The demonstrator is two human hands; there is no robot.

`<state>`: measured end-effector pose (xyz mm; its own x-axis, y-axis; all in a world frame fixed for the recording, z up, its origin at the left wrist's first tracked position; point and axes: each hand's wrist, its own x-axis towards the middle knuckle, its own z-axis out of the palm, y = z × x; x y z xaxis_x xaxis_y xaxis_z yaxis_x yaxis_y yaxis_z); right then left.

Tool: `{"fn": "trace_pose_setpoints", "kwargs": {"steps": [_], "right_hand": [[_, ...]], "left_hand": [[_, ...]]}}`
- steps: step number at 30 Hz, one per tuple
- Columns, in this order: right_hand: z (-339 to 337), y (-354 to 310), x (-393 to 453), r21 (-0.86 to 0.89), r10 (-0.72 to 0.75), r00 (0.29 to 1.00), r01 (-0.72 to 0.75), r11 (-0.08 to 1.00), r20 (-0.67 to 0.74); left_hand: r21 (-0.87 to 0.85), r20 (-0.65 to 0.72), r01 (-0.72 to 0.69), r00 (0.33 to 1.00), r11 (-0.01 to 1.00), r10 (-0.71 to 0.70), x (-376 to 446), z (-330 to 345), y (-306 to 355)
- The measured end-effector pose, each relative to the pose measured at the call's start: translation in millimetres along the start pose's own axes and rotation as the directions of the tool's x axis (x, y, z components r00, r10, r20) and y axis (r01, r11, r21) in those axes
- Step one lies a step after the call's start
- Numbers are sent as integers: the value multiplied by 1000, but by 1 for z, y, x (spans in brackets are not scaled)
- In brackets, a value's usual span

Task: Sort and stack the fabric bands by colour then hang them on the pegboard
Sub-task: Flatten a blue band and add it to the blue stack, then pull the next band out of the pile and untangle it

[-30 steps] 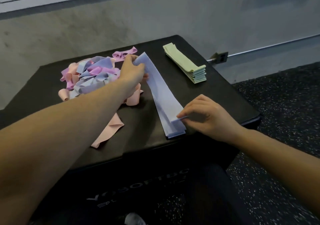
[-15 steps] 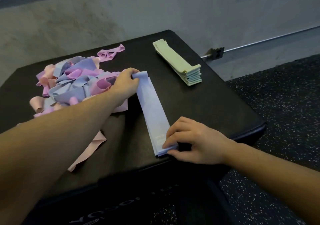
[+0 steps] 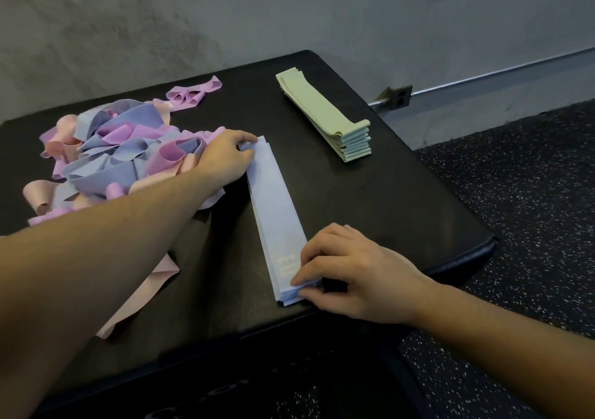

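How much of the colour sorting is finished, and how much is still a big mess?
Done: the neat stack of pale green fabric bands sits at the far side of the black padded box. In hand: the left hand and right hand pinch the two ends of the flat light blue band stack, squaring it. Left: the tangled heap of pink, purple and blue bands is unsorted, and no pegboard is in view.

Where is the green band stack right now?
In the head view, the green band stack lies at the far right of the black table, apart from the blue stack and untouched by either hand.
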<state>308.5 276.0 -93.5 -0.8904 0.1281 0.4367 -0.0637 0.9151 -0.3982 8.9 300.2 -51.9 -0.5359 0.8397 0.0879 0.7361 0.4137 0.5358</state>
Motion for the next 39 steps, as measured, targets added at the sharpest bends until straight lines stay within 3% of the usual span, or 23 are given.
{"fn": "trace_pose_setpoints", "kwargs": {"steps": [7, 13, 18, 22, 27, 31, 39], "right_hand": [[1, -1, 1, 5, 37, 999, -37, 999, 1], [-4, -6, 1, 79, 89, 996, -88, 993, -7], [-8, -8, 2, 185, 158, 987, -155, 971, -4], [-12, -11, 9, 262, 293, 955, -294, 919, 45], [-17, -22, 24, 302, 369, 928, -364, 881, 40], [-21, -45, 41, 262, 390, 920, -386, 884, 40], [-6, -86, 82, 157, 365, 924, -379, 912, 112]], "left_hand": [[32, 77, -29, 997, 999, 27, 0, -8, 3], [-25, -4, -60, 998, 998, 60, -13, -21, 23], [-32, -28, -211, 977, 977, 210, -44, -42, 35], [-16, 16, -280, 960, 960, 280, -81, -61, 32], [103, 177, -335, 933, 937, 314, -133, -87, 1], [168, 213, -375, 917, 912, 338, -176, -102, -35], [227, 128, -367, 929, 902, 346, -247, -122, -107]]}}
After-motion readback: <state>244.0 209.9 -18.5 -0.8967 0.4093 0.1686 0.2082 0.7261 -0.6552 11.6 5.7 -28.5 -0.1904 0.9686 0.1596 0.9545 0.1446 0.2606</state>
